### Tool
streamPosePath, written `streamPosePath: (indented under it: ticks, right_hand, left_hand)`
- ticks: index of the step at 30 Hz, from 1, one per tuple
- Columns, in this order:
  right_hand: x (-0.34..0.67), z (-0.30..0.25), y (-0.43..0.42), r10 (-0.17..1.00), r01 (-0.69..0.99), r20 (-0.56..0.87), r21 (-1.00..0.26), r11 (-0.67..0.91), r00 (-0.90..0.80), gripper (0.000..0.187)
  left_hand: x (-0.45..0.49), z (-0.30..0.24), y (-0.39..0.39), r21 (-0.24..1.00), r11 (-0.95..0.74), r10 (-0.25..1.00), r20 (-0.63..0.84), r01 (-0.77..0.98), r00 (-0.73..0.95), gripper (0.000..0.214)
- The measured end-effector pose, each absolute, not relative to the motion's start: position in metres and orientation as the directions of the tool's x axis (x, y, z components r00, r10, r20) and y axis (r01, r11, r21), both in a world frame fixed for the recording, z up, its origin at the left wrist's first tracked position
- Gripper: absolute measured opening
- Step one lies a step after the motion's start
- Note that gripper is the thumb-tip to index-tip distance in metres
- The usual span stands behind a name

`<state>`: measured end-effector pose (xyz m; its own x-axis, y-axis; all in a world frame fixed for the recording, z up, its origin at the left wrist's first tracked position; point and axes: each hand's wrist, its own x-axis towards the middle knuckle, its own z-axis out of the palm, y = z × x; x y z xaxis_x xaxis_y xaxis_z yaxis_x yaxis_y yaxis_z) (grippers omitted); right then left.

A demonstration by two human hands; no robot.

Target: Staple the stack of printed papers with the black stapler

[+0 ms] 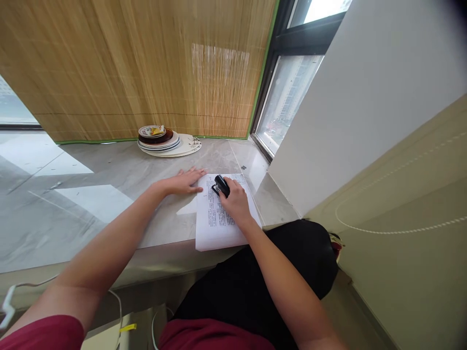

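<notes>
To your far left, bright patches of sunlight lie across the grey marbled window ledge (109, 167), with the bamboo blind (127, 63) hanging behind it. A stack of plates (159, 145) rests near the blind's lower edge, with a small yellow packet (157, 130) on top. Nearer you, your left hand (188, 182) lies flat with its fingers spread on the ledge, thumb reaching the left edge of the printed paper (219, 238). The paper lies print side up, its lower end jutting past the ledge's front edge. Over its upper part is the black stapler (222, 186), tilted, pinched between the thumb and fingers of your right hand (236, 198); you cannot tell whether the stapler touches the paper. Farther right are your black-clad leg (299, 257), the window (288, 97) and a white wall (365, 97).
</notes>
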<state>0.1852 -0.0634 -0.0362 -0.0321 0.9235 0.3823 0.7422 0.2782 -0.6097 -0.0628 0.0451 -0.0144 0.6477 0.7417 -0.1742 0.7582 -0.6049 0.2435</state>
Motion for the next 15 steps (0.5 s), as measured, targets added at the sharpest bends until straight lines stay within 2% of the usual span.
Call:
streamPosePath:
  ticks: [3,5,6,7,9,11,13,15]
  right_hand:
    - [0.186,-0.037,-0.064,0.926,0.740,0.378,-0.618,0.266,-0.018,0.046]
    - [0.186,-0.037,-0.064,0.928,0.736,0.373,-0.625,0.259,-0.010,0.046]
    - [0.186,-0.037,-0.064,0.928,0.736,0.372,-0.626,0.257,-0.007,0.046]
    - [0.186,-0.037,-0.063,0.928,0.737,0.372,-0.626,0.255,-0.005,0.046]
    - [0.186,-0.037,-0.063,0.928,0.740,0.372,-0.623,0.252,-0.003,0.045]
    - [0.186,-0.037,-0.062,0.927,0.736,0.375,-0.628,0.253,0.001,0.045]
    - [0.186,-0.038,-0.062,0.925,0.729,0.380,-0.636,0.254,0.009,0.045]
    - [0.186,-0.039,-0.062,0.924,0.727,0.383,-0.638,0.254,0.014,0.045]
  left_hand:
    - [-0.077,-0.008,0.053,0.197,-0.461,0.881,-0.020,0.865,0.474,0.056]
    - [-0.080,-0.005,0.055,0.190,-0.315,0.949,0.083,0.930,0.304,0.050]
    - [-0.079,-0.003,0.055,0.197,-0.287,0.957,0.110,0.937,0.270,0.050]
    - [-0.076,-0.001,0.054,0.213,-0.310,0.949,0.120,0.926,0.290,0.051]
    - [-0.063,0.000,0.047,0.264,-0.447,0.894,0.104,0.855,0.435,0.060]
    - [-0.047,-0.003,0.037,0.319,-0.544,0.825,0.035,0.776,0.564,0.080]
    - [-0.034,-0.008,0.031,0.322,-0.539,0.810,-0.056,0.779,0.584,0.097]
    - [-0.033,-0.014,0.033,0.299,-0.502,0.827,-0.109,0.811,0.552,0.101]
